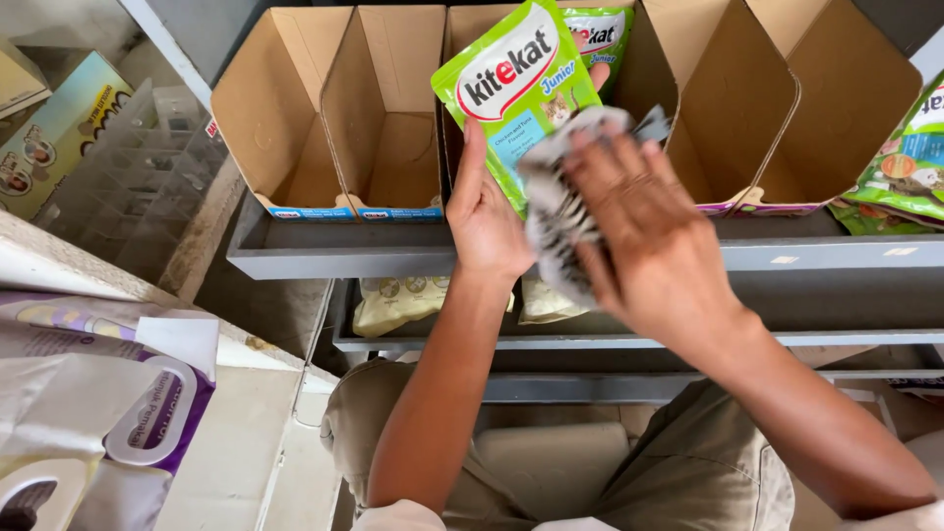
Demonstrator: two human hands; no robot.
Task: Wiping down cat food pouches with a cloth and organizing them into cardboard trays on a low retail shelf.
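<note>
Wiping step: left hand [489, 221] grips a green cat-food pouch [518, 84] while right hand [644, 231] presses a striped cloth [554, 211] on it; next, firm strokes

The two open cardboard display boxes [334, 118] at 11 o'clock stand empty, giving free access from the front. At 12 o'clock the green pouch [516, 84] blocks the middle box [462, 39]; at 3 o'clock stacked pouches [900, 167] fill the shelf [324, 251].

Grey shelf [324, 258] carries open cardboard boxes [334, 108] and green pouches [900, 167].
</note>
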